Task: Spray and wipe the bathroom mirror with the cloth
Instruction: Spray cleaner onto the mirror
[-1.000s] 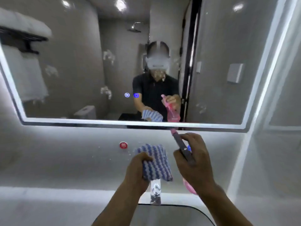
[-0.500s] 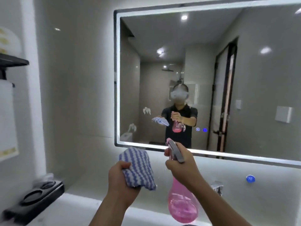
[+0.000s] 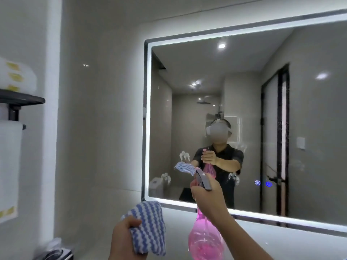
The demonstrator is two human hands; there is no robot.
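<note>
The right hand (image 3: 208, 198) grips the pink translucent plastic spray bottle (image 3: 205, 243), nozzle raised toward the light-edged rectangular wall mirror (image 3: 309, 113) for spraying; the left hand (image 3: 124, 239) clutches the blue-and-white striped cloth (image 3: 148, 228) low, ready to wipe.

Bathroom, hotel-like. Landmark: large wall mirror (image 3: 244, 119) with lit white edge and touch icons (image 3: 262, 183). Reflected in it: rain shower head (image 3: 203, 102), toilet (image 3: 155, 182), dark-framed door (image 3: 279, 139), ceiling spotlights. Left of the mirror: grey tiled wall (image 3: 101, 109), black shelf (image 3: 20, 99) stacked with wrapped white towels (image 3: 16, 76).
</note>
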